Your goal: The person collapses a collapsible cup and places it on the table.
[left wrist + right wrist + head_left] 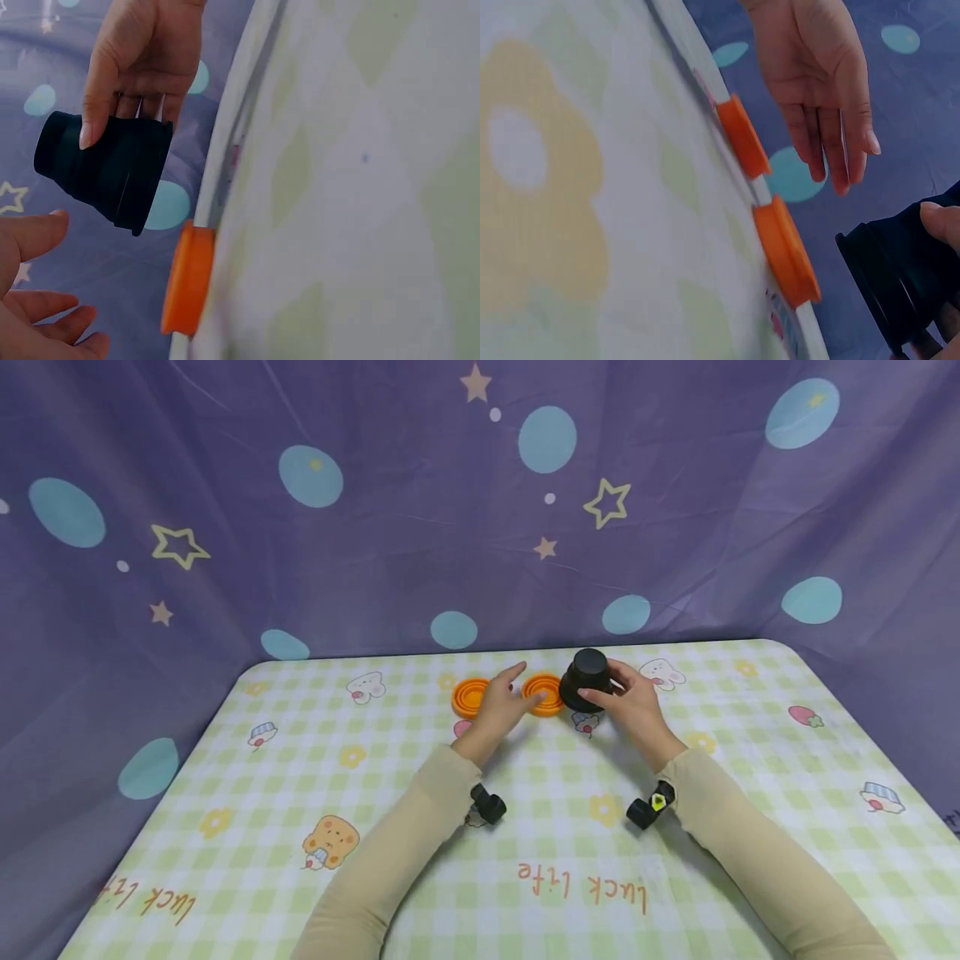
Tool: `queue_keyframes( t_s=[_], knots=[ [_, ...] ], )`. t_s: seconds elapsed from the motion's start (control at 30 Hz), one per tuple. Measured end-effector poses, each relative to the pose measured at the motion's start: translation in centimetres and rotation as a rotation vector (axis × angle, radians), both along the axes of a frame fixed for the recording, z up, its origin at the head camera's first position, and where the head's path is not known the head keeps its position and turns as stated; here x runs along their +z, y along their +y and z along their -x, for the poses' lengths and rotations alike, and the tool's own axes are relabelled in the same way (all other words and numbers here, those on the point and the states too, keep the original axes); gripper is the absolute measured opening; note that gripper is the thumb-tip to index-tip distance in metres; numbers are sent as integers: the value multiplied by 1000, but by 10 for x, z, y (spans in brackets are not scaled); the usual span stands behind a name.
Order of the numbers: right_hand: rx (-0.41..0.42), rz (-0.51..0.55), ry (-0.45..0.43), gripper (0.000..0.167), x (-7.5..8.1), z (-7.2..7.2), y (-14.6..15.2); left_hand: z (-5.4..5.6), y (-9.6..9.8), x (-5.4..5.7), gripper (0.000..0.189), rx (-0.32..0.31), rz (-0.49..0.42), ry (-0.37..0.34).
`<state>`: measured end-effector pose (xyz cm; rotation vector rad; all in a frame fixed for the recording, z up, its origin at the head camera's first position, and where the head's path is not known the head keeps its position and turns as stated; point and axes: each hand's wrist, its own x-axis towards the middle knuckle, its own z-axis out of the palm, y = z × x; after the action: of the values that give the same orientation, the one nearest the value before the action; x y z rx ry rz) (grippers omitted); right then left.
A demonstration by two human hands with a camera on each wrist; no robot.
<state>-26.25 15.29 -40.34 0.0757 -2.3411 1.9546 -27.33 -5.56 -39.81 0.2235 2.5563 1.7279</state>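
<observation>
My right hand grips a black stepped cup that looks collapsible, thumb on one side and fingers on the other. In the left wrist view the black cup is held off the table, its wide rim toward the tabletop. My left hand hovers with fingers extended and holds nothing; the right wrist view shows its open palm. Two flat orange ringed discs, perhaps folded cups, lie on the table: one orange disc left of that hand, another orange disc between the hands.
A green-and-white checked tablecloth with cartoon prints covers the table. Behind its far edge hangs a purple curtain with stars and blue spots. A black wrist camera is on the left wrist, another camera on the right.
</observation>
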Motion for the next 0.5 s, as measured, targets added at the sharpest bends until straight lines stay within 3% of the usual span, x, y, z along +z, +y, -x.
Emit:
queue_keyframes(
  t_s=[0.2,0.47,0.5],
  knots=[
    [85,3,40,61,10,-12,-10,-7,-16,4,51,-58,-17,78],
    [207,40,23,63,19,-28,-24,-15,-26,7,46,-125,-37,106],
    [218,46,24,63,19,-29,-25,-19,-27,11,45,-138,-45,99]
  ],
)
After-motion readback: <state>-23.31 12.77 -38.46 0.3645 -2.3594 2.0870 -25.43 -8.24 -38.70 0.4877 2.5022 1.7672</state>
